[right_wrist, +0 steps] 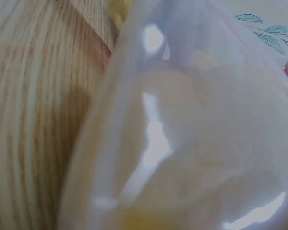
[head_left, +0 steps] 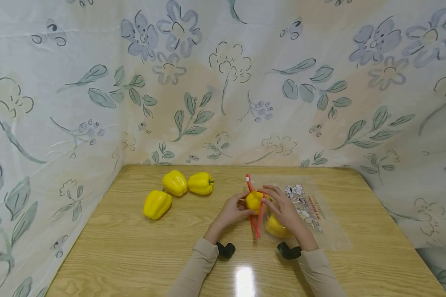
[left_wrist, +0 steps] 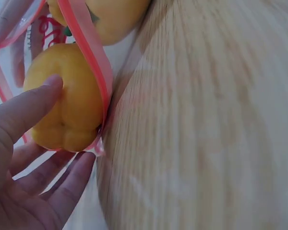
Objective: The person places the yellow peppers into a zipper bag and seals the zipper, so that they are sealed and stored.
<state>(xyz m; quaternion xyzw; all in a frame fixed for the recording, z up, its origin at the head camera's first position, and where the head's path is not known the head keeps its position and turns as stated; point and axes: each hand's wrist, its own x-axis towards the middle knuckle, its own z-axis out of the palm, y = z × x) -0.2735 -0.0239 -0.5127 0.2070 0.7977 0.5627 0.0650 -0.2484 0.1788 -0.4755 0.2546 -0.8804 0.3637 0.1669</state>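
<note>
Clear plastic, red-rimmed bag (head_left: 332,231): one rounded yellow pepper (head_left: 276,227) inside.
Left grip (head_left: 232,211): clamped on a second yellow pepper (head_left: 253,201) at its mouth.
Right grip (head_left: 285,210): pinching the red rim (head_left: 259,222).

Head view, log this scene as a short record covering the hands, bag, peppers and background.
Left hand: holds a yellow pepper at the bag's opening
Right hand: touches the bag near its red edge; exact grip unclear
Bag: clear, printed, on the table
Inside bag: another pepper
Loose peppers: three, yellow, left of the hands
Table: wood-grain
Backdrop: floral pattern
</note>
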